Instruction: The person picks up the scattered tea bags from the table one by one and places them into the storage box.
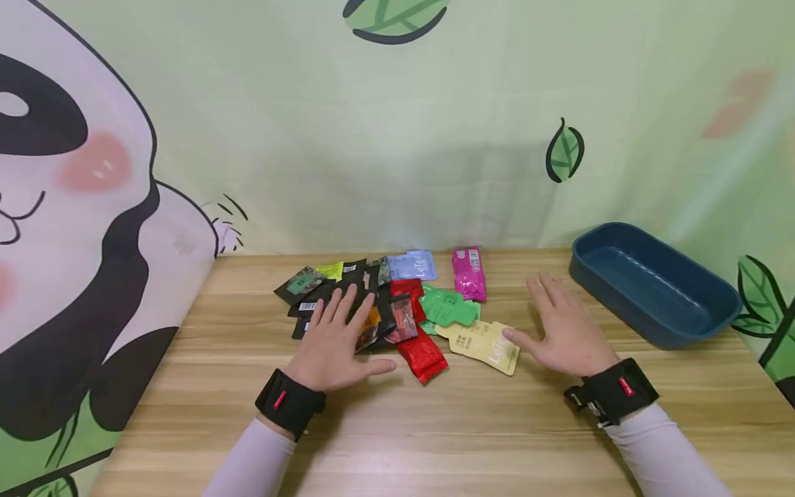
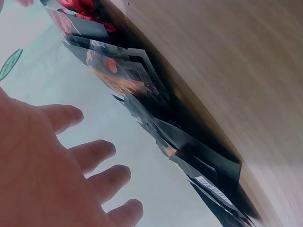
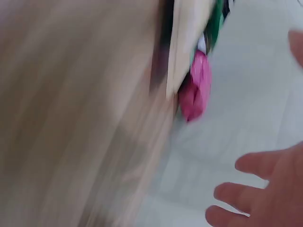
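Note:
My left hand is held over the near left side of a loose pile of small snack packets, fingers spread and gripping nothing. Under and beyond its fingers are black packets, which the left wrist view shows overlapping in a row. A red packet lies right of the thumb. My right hand has its fingers extended and is empty; its thumb is at the edge of a pale yellow packet, and whether they touch I cannot tell. Green packets lie behind the yellow one, with a magenta packet farther back.
To the right of my right hand stands a dark blue oblong basin on the wooden table. A light blue packet lies at the pile's back edge. Behind the table hangs a printed curtain with a panda and leaves.

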{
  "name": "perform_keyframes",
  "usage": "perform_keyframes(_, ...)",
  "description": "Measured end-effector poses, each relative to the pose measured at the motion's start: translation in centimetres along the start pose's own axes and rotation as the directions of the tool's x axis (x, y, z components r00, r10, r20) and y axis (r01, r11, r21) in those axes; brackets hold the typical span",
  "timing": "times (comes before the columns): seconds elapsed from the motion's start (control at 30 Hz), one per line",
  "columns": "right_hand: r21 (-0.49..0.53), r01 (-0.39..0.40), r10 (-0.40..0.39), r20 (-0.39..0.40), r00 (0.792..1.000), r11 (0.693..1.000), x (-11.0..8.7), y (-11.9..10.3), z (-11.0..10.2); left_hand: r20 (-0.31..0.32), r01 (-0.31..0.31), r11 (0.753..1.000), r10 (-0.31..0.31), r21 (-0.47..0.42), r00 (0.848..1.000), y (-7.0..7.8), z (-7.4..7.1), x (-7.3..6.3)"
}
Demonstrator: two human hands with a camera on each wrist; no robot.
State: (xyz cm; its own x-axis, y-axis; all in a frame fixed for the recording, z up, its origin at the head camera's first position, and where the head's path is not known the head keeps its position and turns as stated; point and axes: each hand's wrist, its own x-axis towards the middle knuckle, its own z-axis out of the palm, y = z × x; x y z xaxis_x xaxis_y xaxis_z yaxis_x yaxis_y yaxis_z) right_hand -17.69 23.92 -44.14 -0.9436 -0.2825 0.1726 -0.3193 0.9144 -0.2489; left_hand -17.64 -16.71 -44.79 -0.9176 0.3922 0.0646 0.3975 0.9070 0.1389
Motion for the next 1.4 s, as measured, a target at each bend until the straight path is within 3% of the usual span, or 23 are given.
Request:
perform_keyframes(0.13,-0.036,-0.014,0.009,-0.138,0.99,0.999,-1.0,3.4,-1.3,-0.005,0.009,1.0,-0.009,-0.004,1.0,-0.3,-0.2,-0.2)
perform_keyframes(0.23,-0.069,-0.071,0.055,-0.204,0.977,0.995,-2.4,6.4,-2.4,-0.014,0.01,1.0,-0.01,-0.011,1.0,-0.3,-0.2,-0.2)
perform_keyframes(0.33,-0.088,-0.138,0.117,-0.205,0.972,0.987,-4.0,8.8,-3.3,-0.006,0.017,1.0,-0.017,-0.009,1.0,-0.3,-0.3,-0.2)
perform_keyframes(0.43,-0.086,-0.178,0.163,-0.159,0.974,0.98,-5.2,10.3,-3.9,0.002,0.021,1.0,-0.021,0.0,1.0,-0.4,-0.1,-0.1)
perform_keyframes(0.6,-0.054,-0.159,0.15,-0.151,0.977,0.986,-5.9,10.7,-3.8,0.003,0.019,1.0,-0.019,-0.004,1.0,-0.4,-0.1,-0.1)
perform_keyframes(0.73,-0.056,-0.116,0.102,-0.204,0.974,0.992,-6.2,9.6,-3.3,0.008,0.023,1.0,-0.023,-0.01,1.0,-0.4,-0.2,-0.2)
perform_keyframes(1.0,-0.028,-0.072,0.065,-0.199,0.978,0.997,-7.3,4.6,-2.5,0.003,0.025,1.0,-0.025,-0.006,1.0,-0.5,-0.5,-0.2)
perform_keyframes(1.4,0.074,0.033,-0.03,-0.037,0.999,0.997,-8.8,-5.6,-0.3,0.001,0.045,0.999,-0.045,-0.021,0.999,-0.8,-0.7,-0.1)
